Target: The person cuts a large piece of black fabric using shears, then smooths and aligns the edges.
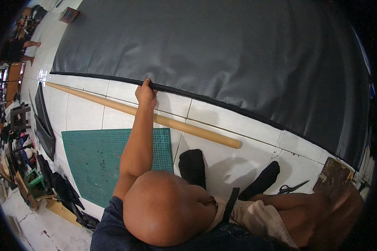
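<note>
A wide black sheet [222, 46], smooth and slightly shiny like faux leather, spreads over the far part of the floor with soft wrinkles. At its near edge, my left hand [146, 94] is closed on the sheet, thumb on top and fingers curled beneath. My left forearm passes above a long brown cardboard tube [197, 133] and a green gridded cutting mat [100, 163]. The tube lies just on my side of the sheet's edge. My right hand does not show.
Black-handled scissors [293, 187] lie beside my right foot, near a worn brown block [333, 178] by the sheet's right corner. Another block [69, 15] rests at the far left. Folded black material [44, 121], a dark stool [20, 117] and clutter line the left side. Another person's legs [29, 44] show far left.
</note>
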Available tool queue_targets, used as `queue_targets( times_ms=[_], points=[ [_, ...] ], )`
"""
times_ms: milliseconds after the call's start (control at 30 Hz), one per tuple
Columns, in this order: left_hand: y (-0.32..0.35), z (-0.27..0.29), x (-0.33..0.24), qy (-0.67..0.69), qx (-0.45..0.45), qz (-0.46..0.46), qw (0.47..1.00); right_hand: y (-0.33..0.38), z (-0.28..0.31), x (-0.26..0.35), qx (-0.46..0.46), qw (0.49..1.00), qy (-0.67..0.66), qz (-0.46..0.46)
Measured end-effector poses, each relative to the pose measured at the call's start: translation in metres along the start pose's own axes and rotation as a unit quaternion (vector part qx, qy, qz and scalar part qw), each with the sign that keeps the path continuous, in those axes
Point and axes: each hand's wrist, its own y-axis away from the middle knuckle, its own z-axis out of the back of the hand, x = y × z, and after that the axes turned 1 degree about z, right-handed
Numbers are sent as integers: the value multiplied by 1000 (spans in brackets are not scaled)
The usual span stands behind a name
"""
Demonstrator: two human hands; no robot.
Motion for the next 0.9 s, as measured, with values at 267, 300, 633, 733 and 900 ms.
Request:
queue_targets(
  times_ms=[267,300,633,733,900],
  points=[
    [-11,25,-12,-125,46,-11,991,34,-36,-148,-358,816,-132,-435],
    [-27,43,-18,-101,114,-12,988,65,-49,-179,-352,788,-100,-495],
    [31,5,-54,-508,173,-280,796,281,-330,-120,-213,561,-37,-799],
    [70,-67,-70,-575,322,-330,676,256,-366,-71,-253,497,-82,-826],
    [191,-187,-78,-721,476,-363,348,222,-397,-22,-490,389,-45,-778]
  ],
)
